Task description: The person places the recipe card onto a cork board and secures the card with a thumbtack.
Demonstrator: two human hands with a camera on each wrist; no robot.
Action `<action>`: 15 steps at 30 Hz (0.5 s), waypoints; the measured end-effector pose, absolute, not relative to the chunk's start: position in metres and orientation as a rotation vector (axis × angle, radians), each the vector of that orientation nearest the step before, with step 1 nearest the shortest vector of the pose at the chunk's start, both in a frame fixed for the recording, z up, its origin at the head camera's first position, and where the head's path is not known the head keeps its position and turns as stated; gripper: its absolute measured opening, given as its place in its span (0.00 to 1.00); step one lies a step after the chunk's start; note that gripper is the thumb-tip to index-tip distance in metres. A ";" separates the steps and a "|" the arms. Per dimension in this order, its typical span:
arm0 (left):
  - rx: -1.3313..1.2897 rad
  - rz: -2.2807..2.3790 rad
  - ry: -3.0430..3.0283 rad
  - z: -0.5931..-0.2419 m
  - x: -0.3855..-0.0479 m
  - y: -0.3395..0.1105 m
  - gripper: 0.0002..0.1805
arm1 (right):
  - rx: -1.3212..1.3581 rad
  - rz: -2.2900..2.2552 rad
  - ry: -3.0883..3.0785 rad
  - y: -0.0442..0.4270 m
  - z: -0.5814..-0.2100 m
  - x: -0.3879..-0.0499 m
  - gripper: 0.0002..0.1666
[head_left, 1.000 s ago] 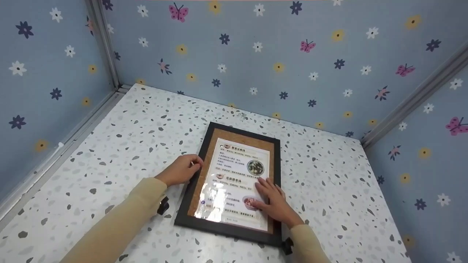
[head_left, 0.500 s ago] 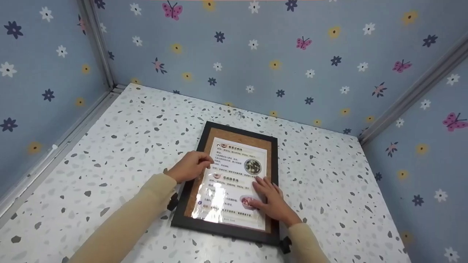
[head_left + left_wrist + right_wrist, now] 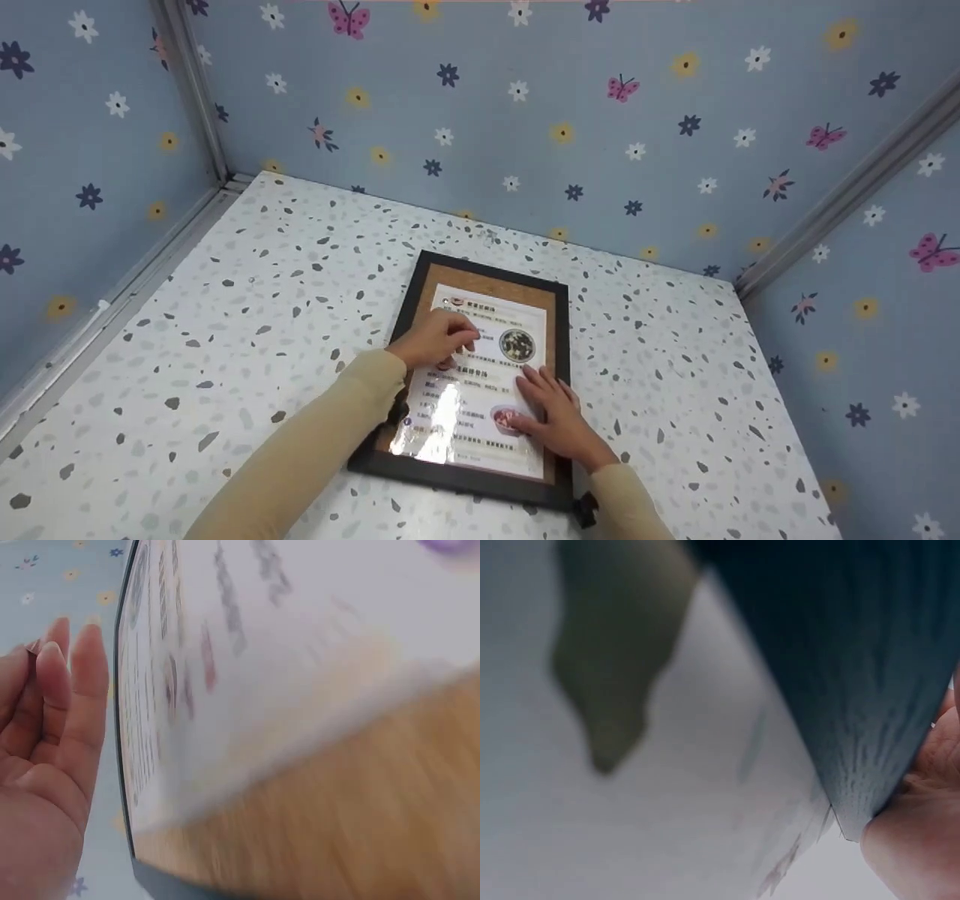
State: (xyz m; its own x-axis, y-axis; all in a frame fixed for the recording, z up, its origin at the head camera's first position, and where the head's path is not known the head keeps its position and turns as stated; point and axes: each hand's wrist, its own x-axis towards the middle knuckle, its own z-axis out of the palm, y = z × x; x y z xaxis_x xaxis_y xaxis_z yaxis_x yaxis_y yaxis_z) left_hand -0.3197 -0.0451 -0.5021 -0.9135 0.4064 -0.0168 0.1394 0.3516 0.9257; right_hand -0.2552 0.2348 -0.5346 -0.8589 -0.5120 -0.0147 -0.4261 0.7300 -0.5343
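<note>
A cork board (image 3: pixel 499 280) in a black frame lies on the table with a laminated recipe sheet (image 3: pixel 480 442) on it. Above the sheet's left half is my left hand (image 3: pixel 435 337). In the left wrist view, the thumb and a finger of this left hand (image 3: pixel 52 742) pinch a small thing (image 3: pixel 32 647); only a grey pointed tip of it shows. My right hand (image 3: pixel 561 420) rests on the sheet's right side with fingers spread. A purple pushpin (image 3: pixel 407 421) sits at the sheet's lower left. At its upper left is a small pale dot.
The board lies on a white speckled table (image 3: pixel 675 375). Blue walls (image 3: pixel 510 112) printed with flowers and butterflies close off the back and both sides. A dark wrist device (image 3: pixel 585 510) sits by the right sleeve. Glare hides part of the sheet's text.
My left hand has moved from the board's left edge rightward, over the sheet. My right hand stays on the sheet's right side. The view has shifted slightly.
</note>
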 end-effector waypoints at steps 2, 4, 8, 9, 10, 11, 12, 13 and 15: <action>0.473 1.587 2.354 -0.504 -0.325 -0.037 0.13 | -0.761 -0.791 2.774 0.235 -0.534 -0.256 0.46; 0.456 1.571 2.355 -0.505 -0.330 -0.031 0.13 | -0.773 -0.793 2.776 0.234 -0.533 -0.256 0.45; 0.441 1.531 2.385 -0.509 -0.340 -0.019 0.11 | -0.785 -0.785 2.775 0.234 -0.534 -0.257 0.46; 0.438 1.523 2.397 -0.510 -0.343 -0.016 0.10 | -0.785 -0.787 2.773 0.234 -0.534 -0.257 0.46; 0.432 1.525 2.395 -0.511 -0.345 -0.013 0.10 | -0.780 -0.786 2.771 0.235 -0.534 -0.257 0.46; 0.425 1.529 2.388 -0.512 -0.347 -0.010 0.10 | -0.775 -0.784 2.770 0.235 -0.535 -0.257 0.46; 0.415 1.534 2.379 -0.513 -0.350 -0.007 0.09 | -0.770 -0.781 2.768 0.235 -0.535 -0.257 0.46; 0.408 1.539 2.369 -0.513 -0.352 -0.004 0.09 | -0.763 -0.784 2.765 0.236 -0.536 -0.257 0.46; 0.406 1.547 2.357 -0.515 -0.357 0.001 0.09 | -0.754 -0.786 2.760 0.236 -0.536 -0.257 0.45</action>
